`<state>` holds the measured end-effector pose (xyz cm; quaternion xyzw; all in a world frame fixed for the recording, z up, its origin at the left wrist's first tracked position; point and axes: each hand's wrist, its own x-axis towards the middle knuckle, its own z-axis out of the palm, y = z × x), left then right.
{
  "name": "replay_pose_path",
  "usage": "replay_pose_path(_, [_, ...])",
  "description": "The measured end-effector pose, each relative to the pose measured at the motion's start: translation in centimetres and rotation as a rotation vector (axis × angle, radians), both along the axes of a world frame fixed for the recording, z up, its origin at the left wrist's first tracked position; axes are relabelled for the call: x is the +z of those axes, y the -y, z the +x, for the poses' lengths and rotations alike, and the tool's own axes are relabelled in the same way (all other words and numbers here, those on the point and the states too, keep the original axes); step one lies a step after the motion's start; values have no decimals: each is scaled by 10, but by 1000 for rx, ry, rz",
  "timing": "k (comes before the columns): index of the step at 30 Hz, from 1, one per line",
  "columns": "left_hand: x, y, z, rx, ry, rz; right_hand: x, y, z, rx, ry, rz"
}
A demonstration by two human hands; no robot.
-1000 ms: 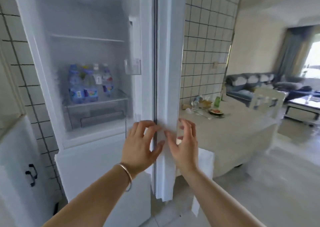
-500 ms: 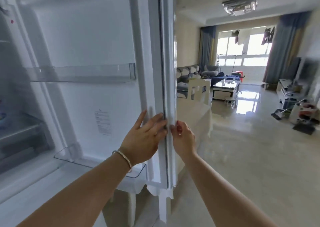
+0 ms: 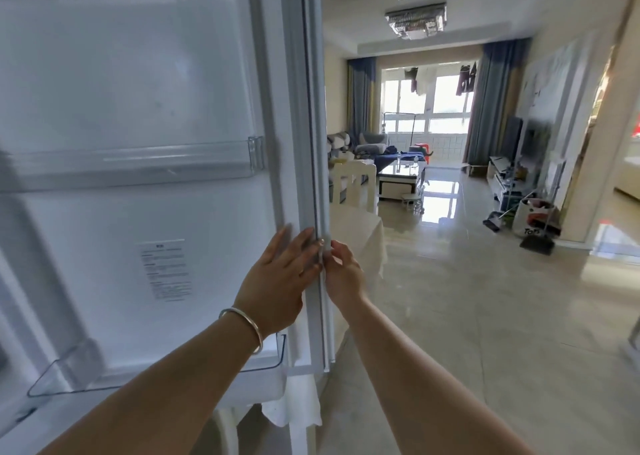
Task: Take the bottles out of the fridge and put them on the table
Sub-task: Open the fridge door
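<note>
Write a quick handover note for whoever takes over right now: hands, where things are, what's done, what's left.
Left hand: flat on the inner face of the fridge door near its edge, fingers straight, holding nothing.
Right hand: on the outer side of the door edge, fingers curled round it.
Door: swung wide open; its shelves show no bottles.
Bottles: not in view now. The table is just behind the door, covered with a pale cloth.
Done: door opened.
Left: turn back to the fridge, take the bottles out, set them on the table.

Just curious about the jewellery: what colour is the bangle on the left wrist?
Silver, a plain metal band, clearest in the head view.
</note>
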<state>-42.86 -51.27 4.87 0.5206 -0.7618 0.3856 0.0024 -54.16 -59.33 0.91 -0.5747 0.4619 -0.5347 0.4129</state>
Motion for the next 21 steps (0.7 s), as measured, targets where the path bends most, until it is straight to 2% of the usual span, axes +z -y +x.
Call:
replay_pose_path(6, [-2,16,-11,151,-59,69,7,18,10,106,165,164])
replay_pose_path(12, [-11,23,-13,214,-66,88,5,35,17,93,233,176])
replay_pose_path(16, [-15,26,-10,147,-87,34,8,27,11,109,213,173])
replay_pose_path(18, [-14,22,-8,11,-178,-34,22,12,12,-54,71,92])
replay_pose_path(19, [-13,19,-5,-78,-283,-85,33,0,16,-171,37,-16])
replay_pose_path(21, [-4,4,3,-164,-544,-192,61,-32,29,-219,133,-327])
